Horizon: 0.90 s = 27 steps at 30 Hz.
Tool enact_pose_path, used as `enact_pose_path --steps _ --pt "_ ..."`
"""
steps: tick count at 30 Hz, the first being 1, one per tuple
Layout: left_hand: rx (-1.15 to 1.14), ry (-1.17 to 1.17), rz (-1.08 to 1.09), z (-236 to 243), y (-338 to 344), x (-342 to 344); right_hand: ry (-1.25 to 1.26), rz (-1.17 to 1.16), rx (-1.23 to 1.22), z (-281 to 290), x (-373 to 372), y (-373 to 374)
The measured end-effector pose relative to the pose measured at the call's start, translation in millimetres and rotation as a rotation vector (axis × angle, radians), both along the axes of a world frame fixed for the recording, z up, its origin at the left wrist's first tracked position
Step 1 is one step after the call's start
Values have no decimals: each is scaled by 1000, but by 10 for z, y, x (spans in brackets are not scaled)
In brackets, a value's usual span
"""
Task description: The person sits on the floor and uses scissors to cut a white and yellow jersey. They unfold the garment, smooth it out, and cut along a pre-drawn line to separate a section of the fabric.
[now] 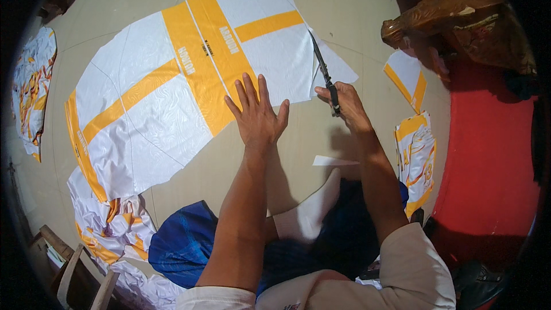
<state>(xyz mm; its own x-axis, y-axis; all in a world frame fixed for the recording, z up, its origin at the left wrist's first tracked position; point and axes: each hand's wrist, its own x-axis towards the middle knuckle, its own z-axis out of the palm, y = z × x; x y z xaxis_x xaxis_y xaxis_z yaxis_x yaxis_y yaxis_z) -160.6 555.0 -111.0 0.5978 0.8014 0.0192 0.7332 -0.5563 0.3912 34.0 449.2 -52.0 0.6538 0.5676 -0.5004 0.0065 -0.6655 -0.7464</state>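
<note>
A large piece of white fabric with orange bands (155, 103) lies spread on the tiled floor, thin dark curved lines marked across it. My left hand (256, 113) presses flat on its near right part, fingers spread over the orange band and the white beside it. In my right hand (347, 105) is a pair of black-handled scissors (325, 69), the long blades pointing away from me at the fabric's right edge. A white fabric offcut (337, 69) lies just right of the blades. Part of the lower blade is hidden, so how far the blades are apart is unclear.
Folded white and orange fabric pieces (416, 155) are stacked at the right, beside a red mat (485, 155). Crumpled fabric (115, 227) lies near left, another heap (34, 92) far left. Carved wooden furniture (442, 17) stands far right; a wooden frame (72, 272) is near left.
</note>
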Motion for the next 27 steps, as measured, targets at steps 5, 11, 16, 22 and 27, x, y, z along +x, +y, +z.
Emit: enact_pose_path --steps 5,11,16,22,27 --pt "8 2 -1 8 7 3 54 24 -12 -56 70 -36" --pt "13 -17 6 32 4 -10 190 78 -1 -36 229 13" --pt "17 -19 2 22 -6 10 137 71 -5 -129 347 61" --pt "36 -11 2 -2 -6 -4 8 60 -56 -127 362 126" --pt "30 -9 -4 29 -9 9 -46 49 -22 -208 411 77"
